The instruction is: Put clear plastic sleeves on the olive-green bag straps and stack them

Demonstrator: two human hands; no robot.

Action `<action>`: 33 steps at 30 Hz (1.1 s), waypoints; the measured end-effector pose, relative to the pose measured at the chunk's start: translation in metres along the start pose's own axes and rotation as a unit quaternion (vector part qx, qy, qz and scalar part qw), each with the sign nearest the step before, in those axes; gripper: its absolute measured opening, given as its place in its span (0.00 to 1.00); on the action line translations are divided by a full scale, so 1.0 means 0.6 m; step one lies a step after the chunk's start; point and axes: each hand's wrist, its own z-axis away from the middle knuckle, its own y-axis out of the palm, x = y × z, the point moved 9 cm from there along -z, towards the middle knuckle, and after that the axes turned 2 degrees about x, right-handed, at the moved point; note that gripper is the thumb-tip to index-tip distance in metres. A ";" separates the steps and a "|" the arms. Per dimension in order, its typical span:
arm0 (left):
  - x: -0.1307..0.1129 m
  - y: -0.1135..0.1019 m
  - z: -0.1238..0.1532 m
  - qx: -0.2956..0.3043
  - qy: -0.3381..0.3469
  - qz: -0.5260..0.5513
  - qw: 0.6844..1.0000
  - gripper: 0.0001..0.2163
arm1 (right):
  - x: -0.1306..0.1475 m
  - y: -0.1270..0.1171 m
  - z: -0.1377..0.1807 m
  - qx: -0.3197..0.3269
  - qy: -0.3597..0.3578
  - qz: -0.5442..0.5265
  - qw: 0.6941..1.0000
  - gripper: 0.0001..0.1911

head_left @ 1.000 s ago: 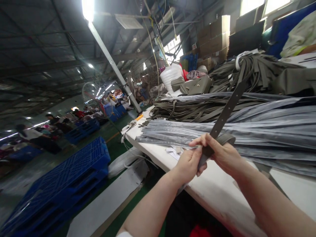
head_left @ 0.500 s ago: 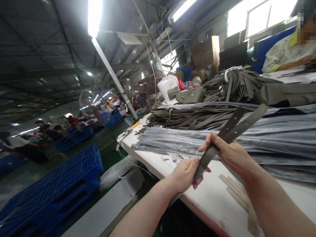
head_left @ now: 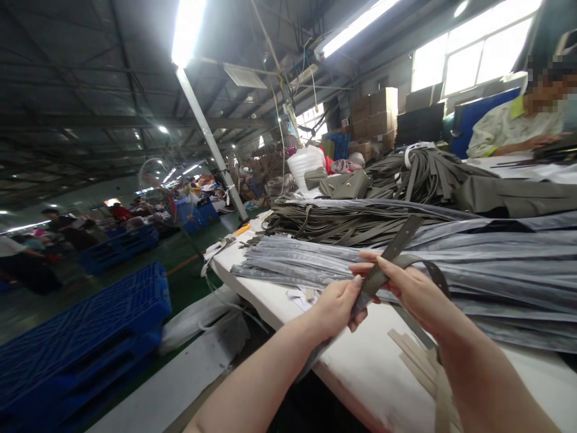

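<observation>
Over the front of the white table, my left hand [head_left: 339, 304] is closed on a dark olive strap [head_left: 396, 239], thumb on top. The strap slants up to the right and shows small punched holes near its end. My right hand [head_left: 408, 282] grips it slightly farther up, between thumb and fingers. A second strap end [head_left: 435, 273] curls over the back of that hand. Beyond my hands lies a wide bundle of grey strips [head_left: 288, 255], and behind it a pile of olive straps [head_left: 315, 219].
Beige strips [head_left: 412, 355] lie on the white table [head_left: 347, 367] by my right forearm. Farther back are a tied strap bundle [head_left: 428, 171] and an olive bag [head_left: 347, 185]. Blue pallets [head_left: 90, 337] stand on the floor at left. A co-worker [head_left: 500, 129] sits at the far right.
The two strap ends, lying side by side before, are now apart: one still points up to the right, the other bends back over my right hand. The view has shifted slightly.
</observation>
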 end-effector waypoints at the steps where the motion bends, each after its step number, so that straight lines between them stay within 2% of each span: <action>1: 0.000 0.001 -0.001 0.004 0.004 0.007 1.000 0.34 | -0.005 0.003 -0.001 0.017 0.008 0.016 1.000 0.32; 5: -0.001 -0.003 -0.006 -0.015 0.011 0.022 1.000 0.32 | -0.022 0.045 0.003 0.113 0.038 0.102 0.988 0.33; 8: 0.001 -0.015 -0.007 -0.038 0.010 0.020 0.999 0.31 | -0.029 0.093 0.008 0.202 0.045 0.100 0.973 0.36; 10: 0.006 -0.023 -0.003 -0.043 0.006 0.018 0.999 0.31 | -0.031 0.084 -0.002 0.168 0.046 0.084 0.981 0.35; 12: 0.016 -0.033 0.003 -0.053 -0.001 0.015 0.998 0.32 | -0.035 0.039 -0.017 0.067 0.060 0.092 0.992 0.36; 14: 0.028 -0.041 0.007 -0.058 -0.008 0.011 0.998 0.33 | -0.030 -0.017 -0.023 -0.048 0.056 0.129 0.989 0.35; 16: 0.038 -0.043 0.007 -0.055 -0.013 0.006 0.998 0.34 | -0.012 -0.050 -0.022 -0.119 0.015 0.160 0.980 0.31; 17: 0.040 -0.042 0.006 -0.052 -0.012 0.006 0.999 0.34 | -0.001 -0.055 -0.019 -0.133 -0.013 0.162 0.978 0.29; 19: 0.039 -0.040 0.001 -0.050 -0.004 0.009 0.999 0.33 | 0.015 -0.041 -0.015 -0.114 -0.060 0.153 0.980 0.26; 21: 0.030 -0.037 -0.004 -0.052 0.010 0.016 0.998 0.33 | 0.018 -0.011 -0.013 -0.068 -0.075 0.147 0.984 0.23; 24: 0.020 -0.039 -0.008 -0.069 0.019 0.016 0.997 0.32 | 0.005 0.029 -0.014 0.001 -0.047 0.142 0.989 0.24; 26: 0.021 -0.042 -0.008 -0.077 0.012 0.009 0.997 0.32 | -0.004 0.036 -0.016 0.017 -0.027 0.138 0.990 0.24; 31: 0.035 -0.037 -0.002 -0.052 -0.004 0.001 0.999 0.35 | 0.005 -0.017 -0.018 -0.107 -0.056 0.049 0.991 0.24; 33: 0.031 -0.036 -0.002 -0.051 0.003 0.003 0.999 0.35 | 0.007 -0.018 -0.018 -0.112 -0.063 0.056 0.990 0.25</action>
